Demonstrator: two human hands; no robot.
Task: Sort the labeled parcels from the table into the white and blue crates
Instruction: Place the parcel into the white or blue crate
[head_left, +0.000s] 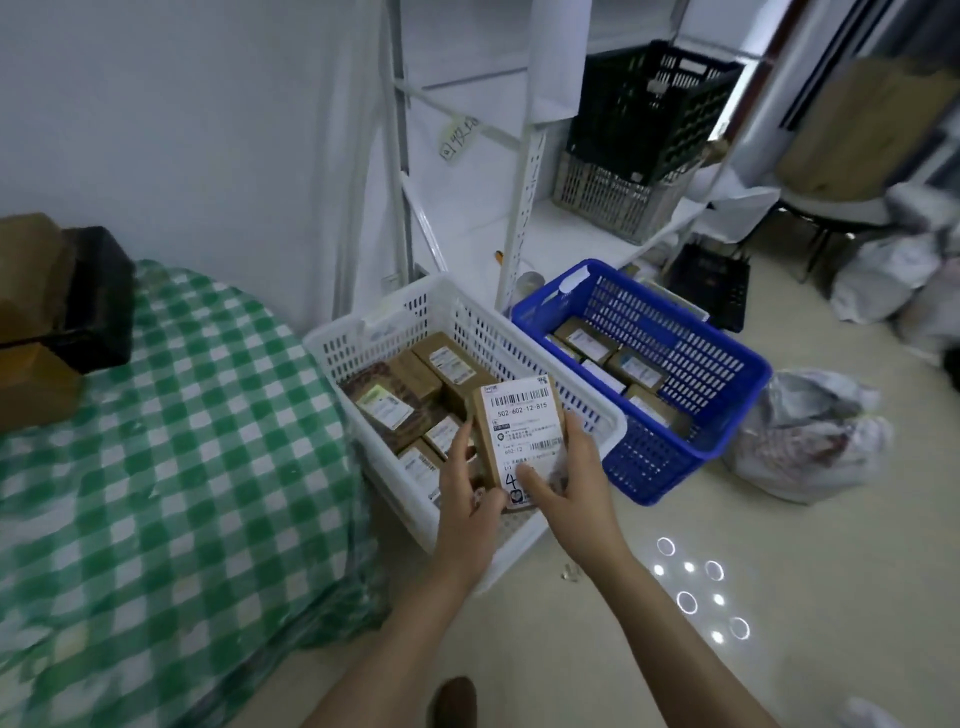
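Observation:
Both my hands hold one small brown parcel (519, 426) with a white barcode label, label facing me, above the near part of the white crate (363, 338). My left hand (467, 483) grips its left edge and my right hand (566, 478) grips its right side, thumb on the label. The white crate on the floor contains several brown labeled parcels (415, 395). To its right stands the blue crate (727, 374), also with several labeled parcels (618, 364) inside. The table (156, 467), under a green-and-white checked cloth, lies at my left.
Brown boxes and a black case (67, 312) sit at the table's far left edge. A white metal shelf (524, 208) with stacked black and grey baskets (639, 140) stands behind the crates. White plastic bags (810, 436) lie on the floor at the right.

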